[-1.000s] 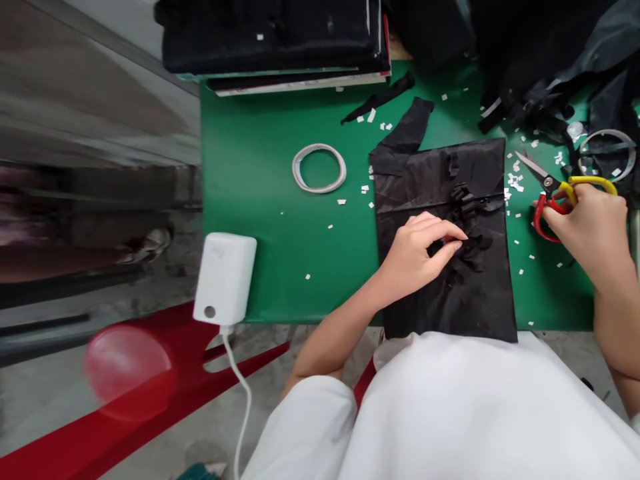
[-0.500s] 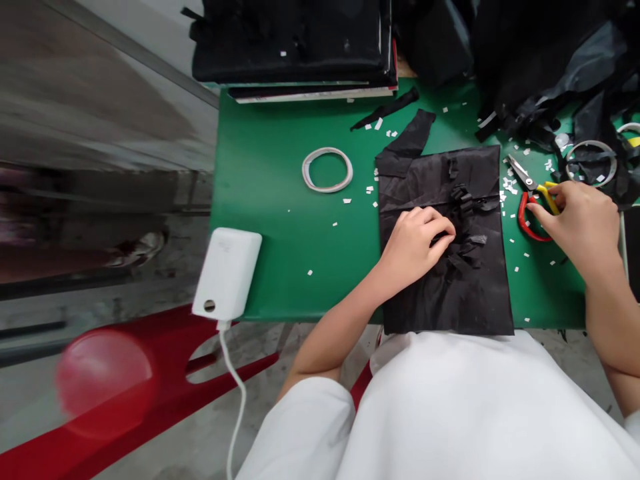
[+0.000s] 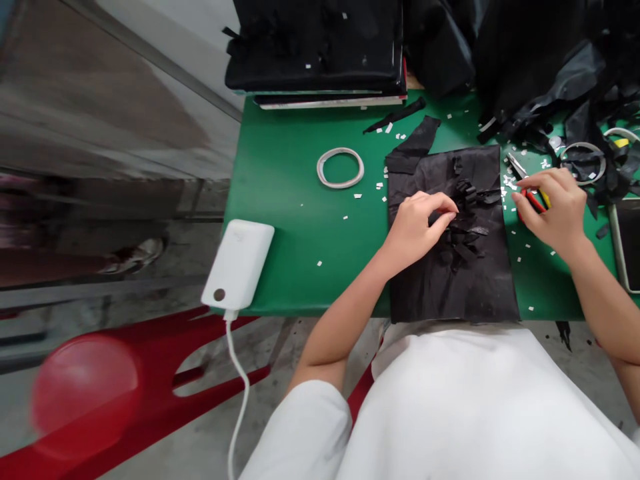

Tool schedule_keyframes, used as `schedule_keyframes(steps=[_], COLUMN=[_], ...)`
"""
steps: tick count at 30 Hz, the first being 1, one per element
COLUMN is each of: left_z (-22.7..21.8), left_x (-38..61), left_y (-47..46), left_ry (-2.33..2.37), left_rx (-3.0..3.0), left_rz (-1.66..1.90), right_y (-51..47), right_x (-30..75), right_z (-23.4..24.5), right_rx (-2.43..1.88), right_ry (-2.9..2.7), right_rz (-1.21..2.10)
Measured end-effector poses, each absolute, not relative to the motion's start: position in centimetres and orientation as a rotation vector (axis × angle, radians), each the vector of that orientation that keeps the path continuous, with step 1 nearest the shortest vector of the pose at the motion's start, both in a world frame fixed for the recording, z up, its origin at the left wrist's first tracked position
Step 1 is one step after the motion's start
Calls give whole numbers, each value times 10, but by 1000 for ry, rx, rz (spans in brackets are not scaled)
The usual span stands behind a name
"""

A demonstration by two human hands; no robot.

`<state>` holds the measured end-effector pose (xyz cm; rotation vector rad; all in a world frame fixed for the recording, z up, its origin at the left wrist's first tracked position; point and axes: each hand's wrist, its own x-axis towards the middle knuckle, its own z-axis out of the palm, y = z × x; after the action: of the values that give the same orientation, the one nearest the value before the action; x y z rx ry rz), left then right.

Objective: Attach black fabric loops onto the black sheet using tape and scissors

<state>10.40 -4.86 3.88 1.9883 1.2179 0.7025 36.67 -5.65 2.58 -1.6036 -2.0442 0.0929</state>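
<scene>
We have the black fabric piece [image 3: 430, 297] flat on the worktop [image 3: 295, 260], at three o'clock from the middle of our view, its lower end close to the white shirt. We judge it light, soft and thin, likely a little slippery from its sheen, and not fragile, though it would crease easily. We would hold it by a side edge, clear of the narrow black strips [image 3: 463, 252] heaped at its middle; those look limp and call for a fingertip pinch.

Our left hand [image 3: 414, 225] curls over the piece, just toward ten o'clock of the strips. Its thumb and forefinger tips nearly meet, but we cannot tell whether they have a strip between them.

Our right hand [image 3: 556, 205] is over the scissors [image 3: 533, 199], at two o'clock from the piece. Its thumb and forefinger stand slightly apart, with nothing visible between the tips; the handles run beneath the hand, where we cannot see any contact.
</scene>
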Motion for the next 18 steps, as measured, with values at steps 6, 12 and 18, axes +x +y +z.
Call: schedule_keyframes(steps=[6,12,18], left_z=[40,40,43], left_x=[105,103,98], left_y=[-50,-49,-49], left_ry=[1196,1164,1117], left_rx=[1926,1936,1946], left_rz=[772,813,784], right_y=[-64,-58,-58], right_x=[337,314,302], right_z=[31,37,33], right_rx=[-1305,-1225,-1167], right_ry=[-2190,-2272,-2192], right_rz=[242,262,236])
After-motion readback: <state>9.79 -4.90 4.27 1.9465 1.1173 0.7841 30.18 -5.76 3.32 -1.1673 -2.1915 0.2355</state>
